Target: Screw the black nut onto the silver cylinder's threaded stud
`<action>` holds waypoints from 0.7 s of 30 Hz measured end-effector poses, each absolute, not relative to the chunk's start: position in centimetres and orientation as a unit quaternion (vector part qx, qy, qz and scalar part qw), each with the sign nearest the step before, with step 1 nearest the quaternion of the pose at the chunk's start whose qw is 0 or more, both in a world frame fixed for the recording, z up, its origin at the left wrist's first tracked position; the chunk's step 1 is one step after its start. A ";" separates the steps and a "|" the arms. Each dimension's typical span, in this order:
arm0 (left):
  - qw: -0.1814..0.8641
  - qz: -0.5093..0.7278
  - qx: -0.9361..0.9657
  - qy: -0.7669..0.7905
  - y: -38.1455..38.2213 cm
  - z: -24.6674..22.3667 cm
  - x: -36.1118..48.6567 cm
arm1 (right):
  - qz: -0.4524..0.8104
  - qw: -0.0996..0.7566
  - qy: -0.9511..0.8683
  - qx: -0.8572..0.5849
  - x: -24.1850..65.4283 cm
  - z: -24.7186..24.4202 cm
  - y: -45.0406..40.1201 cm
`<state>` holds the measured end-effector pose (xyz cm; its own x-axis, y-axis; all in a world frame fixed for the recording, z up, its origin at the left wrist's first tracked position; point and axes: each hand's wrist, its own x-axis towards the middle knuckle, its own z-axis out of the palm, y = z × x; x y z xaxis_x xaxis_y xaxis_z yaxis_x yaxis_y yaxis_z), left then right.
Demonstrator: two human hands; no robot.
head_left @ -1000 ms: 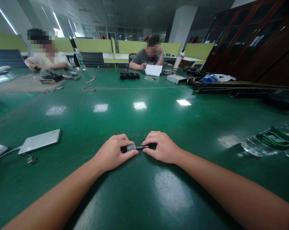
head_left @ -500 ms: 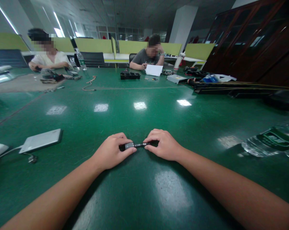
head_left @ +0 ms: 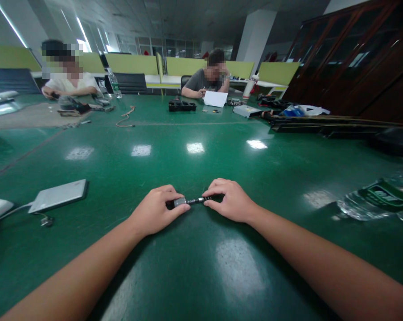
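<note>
A slim rod-like tool, grey and black with a thin metal shaft, is held level between my two hands, low over the green table. My left hand pinches the thicker grey end between thumb and fingers. On the other side, the thumb and fingers of my right hand close on the dark, banded end. The fingertips cover part of both ends, so I cannot tell the tool's exact kind.
To the left lies a white flat device with a cable. A water bottle rests on its side at the right. Two people sit across the table, near a black tray, a paper sheet and a cord. Dark long parts lie far right.
My right hand has shifted slightly to the right, and a little more of the banded end shows. My left hand keeps its pinch in nearly the same place.
</note>
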<state>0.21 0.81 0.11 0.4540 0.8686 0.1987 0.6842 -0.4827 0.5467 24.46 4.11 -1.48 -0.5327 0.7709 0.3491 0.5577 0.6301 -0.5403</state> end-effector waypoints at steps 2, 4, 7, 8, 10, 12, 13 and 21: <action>0.203 0.229 0.834 0.459 0.9 0.0 0.2 | 0.198 0.291 -0.857 -0.377 24.2 -1.6 4.0; 0.204 0.224 0.844 0.443 0.8 -0.1 0.3 | 0.210 0.289 -0.857 -0.371 23.7 -1.7 3.7; 0.187 0.216 0.856 0.431 0.7 -0.1 0.6 | 0.216 0.278 -0.870 -0.344 23.0 -1.7 3.1; 0.178 0.214 0.855 0.437 0.5 0.0 0.7 | 0.209 0.277 -0.878 -0.329 22.8 -1.7 2.9; 0.162 0.209 0.851 0.454 0.3 0.1 0.9 | 0.203 0.274 -0.886 -0.313 22.6 -1.8 2.7; 0.151 0.210 0.849 0.461 0.1 0.3 1.1 | 0.202 0.274 -0.886 -0.314 22.6 -1.8 2.6; 0.148 0.213 0.850 0.458 0.0 0.3 1.2 | 0.203 0.273 -0.886 -0.315 22.7 -1.8 2.6; 0.165 0.216 0.857 0.439 0.0 0.1 1.1 | 0.204 0.281 -0.887 -0.303 22.8 -1.7 2.8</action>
<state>1.14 0.03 0.15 0.5221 0.8229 0.2241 0.6803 -0.5603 0.4725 22.85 2.76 -1.73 -0.6583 0.6523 0.3756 0.4231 0.7333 -0.5322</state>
